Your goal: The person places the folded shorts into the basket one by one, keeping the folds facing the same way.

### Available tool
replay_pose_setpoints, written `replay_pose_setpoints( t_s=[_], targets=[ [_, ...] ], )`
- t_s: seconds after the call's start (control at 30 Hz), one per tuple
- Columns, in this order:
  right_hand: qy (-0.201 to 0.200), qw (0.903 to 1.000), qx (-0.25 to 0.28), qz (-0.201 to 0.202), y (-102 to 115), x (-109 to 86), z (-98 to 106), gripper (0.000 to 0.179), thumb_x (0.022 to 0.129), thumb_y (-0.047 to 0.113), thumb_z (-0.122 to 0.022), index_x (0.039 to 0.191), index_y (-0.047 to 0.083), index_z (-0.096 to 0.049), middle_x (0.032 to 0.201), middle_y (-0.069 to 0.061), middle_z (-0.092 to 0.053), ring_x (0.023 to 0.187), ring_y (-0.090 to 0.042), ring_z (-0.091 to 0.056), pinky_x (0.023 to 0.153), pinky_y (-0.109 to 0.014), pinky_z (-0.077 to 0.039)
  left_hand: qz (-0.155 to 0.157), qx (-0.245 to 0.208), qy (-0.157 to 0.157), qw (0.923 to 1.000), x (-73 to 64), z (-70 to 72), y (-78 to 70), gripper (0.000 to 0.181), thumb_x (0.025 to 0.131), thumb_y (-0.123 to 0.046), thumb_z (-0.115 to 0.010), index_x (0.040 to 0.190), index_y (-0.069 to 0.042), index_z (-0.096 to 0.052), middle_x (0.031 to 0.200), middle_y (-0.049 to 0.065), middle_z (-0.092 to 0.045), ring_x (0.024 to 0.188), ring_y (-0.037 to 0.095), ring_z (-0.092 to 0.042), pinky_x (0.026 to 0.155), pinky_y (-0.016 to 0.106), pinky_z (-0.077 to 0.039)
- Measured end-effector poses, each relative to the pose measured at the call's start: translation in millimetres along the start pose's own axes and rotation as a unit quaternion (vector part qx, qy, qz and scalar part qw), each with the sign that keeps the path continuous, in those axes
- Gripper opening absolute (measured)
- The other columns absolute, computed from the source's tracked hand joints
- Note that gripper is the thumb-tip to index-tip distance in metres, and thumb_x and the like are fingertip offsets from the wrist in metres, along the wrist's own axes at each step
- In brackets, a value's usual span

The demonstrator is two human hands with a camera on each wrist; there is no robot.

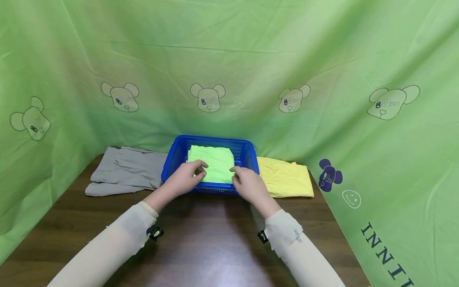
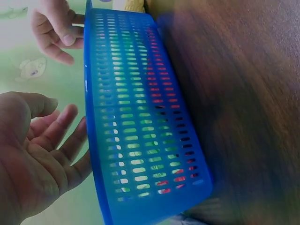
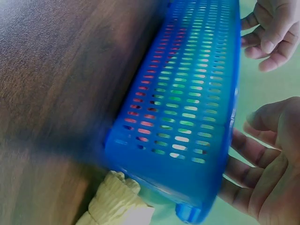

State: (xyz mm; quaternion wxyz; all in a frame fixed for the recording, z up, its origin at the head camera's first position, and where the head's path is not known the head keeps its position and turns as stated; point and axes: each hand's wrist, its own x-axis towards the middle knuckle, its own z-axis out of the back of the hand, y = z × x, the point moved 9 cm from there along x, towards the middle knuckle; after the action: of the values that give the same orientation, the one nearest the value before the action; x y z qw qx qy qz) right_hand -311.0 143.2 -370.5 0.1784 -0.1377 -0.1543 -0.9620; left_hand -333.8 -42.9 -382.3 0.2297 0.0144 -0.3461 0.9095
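A folded lime-green garment point(image 1: 213, 163) lies inside a blue plastic basket point(image 2: 140, 105) with slotted walls. My left hand point(image 1: 186, 175) hovers over the garment's left side and the front rim, thumb and index finger apart with nothing between them. On the other side, my right hand point(image 1: 251, 184) reaches over the front right rim, its loosely bent fingers near the garment's right edge. Both wrist views show relaxed fingers at the rim, partly hidden behind it. Through the slots, something red point(image 3: 146, 123) shows low in the basket, beneath the green cloth.
Folded grey cloth point(image 1: 129, 169) lies left of the basket, and a folded yellow garment point(image 1: 287, 177) sits close on its right. Brown wooden table point(image 1: 215, 239) extends in front. A green printed curtain point(image 1: 229, 48) hangs behind and along both sides.
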Motion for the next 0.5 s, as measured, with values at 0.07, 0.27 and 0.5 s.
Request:
replay_pose_setpoints(
  t_s=[0.07,0.27,0.5],
  targets=[
    [-0.004,1.0000,-0.003,0.003,0.9,-3.7,4.5,0.027,0.100,0.016,-0.060,0.125,0.016,-0.070,0.113,-0.002,-0.074,0.085,-0.017,-0.067,0.065,-0.036,-0.053,-0.014,0.011,0.000,0.9998,-2.3,-1.2,-6.5,0.030,0.103,-0.020,-0.060,0.131,-0.009,-0.065,0.108,0.001,-0.074,0.102,0.019,-0.069,0.087,0.044,-0.056],
    [-0.012,0.9999,-0.010,0.007,-1.2,-13.0,14.0,0.026,0.101,0.018,-0.061,0.125,0.017,-0.070,0.113,-0.001,-0.074,0.084,-0.017,-0.068,0.065,-0.038,-0.055,-0.043,0.034,-0.004,0.9985,-7.3,-5.2,-23.7,0.027,0.103,-0.020,-0.061,0.127,-0.010,-0.068,0.114,0.001,-0.073,0.107,0.019,-0.069,0.090,0.043,-0.056],
    [-0.014,0.9999,-0.004,0.002,-8.8,-21.9,17.9,0.026,0.101,0.019,-0.062,0.125,0.018,-0.071,0.114,-0.002,-0.074,0.083,-0.018,-0.067,0.066,-0.039,-0.055,-0.089,0.066,-0.001,0.9938,-12.8,-14.4,-43.5,0.024,0.102,-0.017,-0.062,0.123,-0.010,-0.070,0.118,0.003,-0.073,0.112,0.019,-0.068,0.096,0.043,-0.055]
  ],
)
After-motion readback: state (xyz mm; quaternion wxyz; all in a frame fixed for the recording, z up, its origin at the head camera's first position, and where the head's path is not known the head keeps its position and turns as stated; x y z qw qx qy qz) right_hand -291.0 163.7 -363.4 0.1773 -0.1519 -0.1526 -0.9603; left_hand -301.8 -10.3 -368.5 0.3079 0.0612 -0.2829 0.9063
